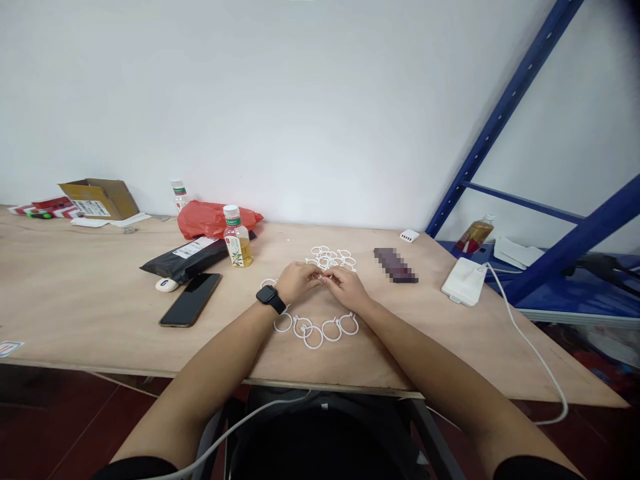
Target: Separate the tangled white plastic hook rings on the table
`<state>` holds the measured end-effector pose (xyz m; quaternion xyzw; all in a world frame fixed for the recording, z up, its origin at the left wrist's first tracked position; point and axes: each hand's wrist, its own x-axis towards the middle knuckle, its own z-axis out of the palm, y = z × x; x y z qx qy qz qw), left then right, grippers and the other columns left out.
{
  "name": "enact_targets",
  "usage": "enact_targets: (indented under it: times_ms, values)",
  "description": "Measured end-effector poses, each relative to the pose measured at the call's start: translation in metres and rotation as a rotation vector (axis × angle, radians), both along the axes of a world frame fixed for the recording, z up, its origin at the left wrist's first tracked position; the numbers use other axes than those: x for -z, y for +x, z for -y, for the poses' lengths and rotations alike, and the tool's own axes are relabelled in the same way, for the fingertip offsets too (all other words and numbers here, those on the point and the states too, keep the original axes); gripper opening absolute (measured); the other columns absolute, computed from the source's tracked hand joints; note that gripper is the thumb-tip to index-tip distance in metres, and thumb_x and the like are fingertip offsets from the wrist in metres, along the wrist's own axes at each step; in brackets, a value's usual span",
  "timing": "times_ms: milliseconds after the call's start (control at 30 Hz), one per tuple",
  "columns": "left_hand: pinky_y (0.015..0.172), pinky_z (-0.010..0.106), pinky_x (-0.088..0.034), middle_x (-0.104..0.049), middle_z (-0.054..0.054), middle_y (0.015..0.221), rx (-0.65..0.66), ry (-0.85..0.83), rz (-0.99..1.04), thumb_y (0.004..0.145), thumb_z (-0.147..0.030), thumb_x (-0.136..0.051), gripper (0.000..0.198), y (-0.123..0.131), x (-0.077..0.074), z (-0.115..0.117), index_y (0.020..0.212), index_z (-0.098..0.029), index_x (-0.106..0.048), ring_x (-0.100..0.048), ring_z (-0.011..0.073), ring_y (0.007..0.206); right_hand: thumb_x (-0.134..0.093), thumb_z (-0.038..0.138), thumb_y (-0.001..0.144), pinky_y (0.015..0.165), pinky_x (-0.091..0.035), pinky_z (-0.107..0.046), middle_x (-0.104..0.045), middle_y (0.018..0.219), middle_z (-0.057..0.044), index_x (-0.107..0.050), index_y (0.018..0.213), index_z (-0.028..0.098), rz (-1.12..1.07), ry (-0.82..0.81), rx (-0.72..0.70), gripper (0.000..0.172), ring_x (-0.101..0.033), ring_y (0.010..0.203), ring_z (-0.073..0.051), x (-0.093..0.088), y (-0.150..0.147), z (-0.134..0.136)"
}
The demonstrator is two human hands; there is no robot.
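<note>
My left hand and my right hand meet over the middle of the table, thumbs and fingertips pinched together. A small white part shows between them, apparently of a white plastic ring; my fingers hide most of it. Just beyond my hands lies a loose pile of white plastic rings, each with a small tab. Nearer to me several more rings lie in a curved row, touching or overlapping; whether they are linked I cannot tell. Another ring lies partly behind my left wrist, which wears a black watch.
On the left lie a phone, a white oval case, a black parcel, a drink bottle and a red bag. To the right are a pixelated dark item and a white power bank with a cable.
</note>
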<state>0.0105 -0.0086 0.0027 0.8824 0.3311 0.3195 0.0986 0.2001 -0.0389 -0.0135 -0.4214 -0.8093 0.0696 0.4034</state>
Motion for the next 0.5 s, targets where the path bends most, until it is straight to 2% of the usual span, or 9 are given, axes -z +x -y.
enact_targets:
  times_ms: [200,300,500]
  values:
    - [0.077,0.025,-0.05,-0.075,0.004,0.094,0.011,-0.056,0.05,0.088,-0.026,-0.06,0.018,0.0003,0.0022,0.0002,0.099,-0.021,-0.072,-0.069,0.016,0.081,-0.055,0.024,0.09,0.072,-0.045,-0.029,-0.07,0.086,-0.002,-0.068,0.094,0.023,-0.028,-0.001,0.027,0.014,-0.061,0.077,-0.017,0.0006,0.001,-0.0001]
    - [0.074,0.024,-0.049,-0.076,0.004,0.091,-0.014,-0.068,0.075,0.087,-0.03,-0.061,0.018,-0.0001,0.0028,0.0,0.096,-0.021,-0.074,-0.069,0.0159,0.079,-0.058,0.028,0.089,0.07,-0.047,-0.029,-0.071,0.087,-0.003,-0.068,0.097,0.023,-0.044,0.01,-0.001,0.014,-0.061,0.074,-0.016,0.0008,0.0015,-0.0002]
    - [0.072,0.023,-0.047,-0.075,0.002,0.084,0.029,-0.06,0.055,0.089,-0.033,-0.059,0.019,-0.0028,0.0033,-0.0015,0.088,-0.02,-0.073,-0.067,0.0144,0.075,-0.053,0.026,0.092,0.073,-0.046,-0.029,-0.07,0.086,-0.003,-0.067,0.093,0.022,-0.046,0.015,-0.035,0.014,-0.062,0.079,-0.017,0.0011,0.0028,-0.0001]
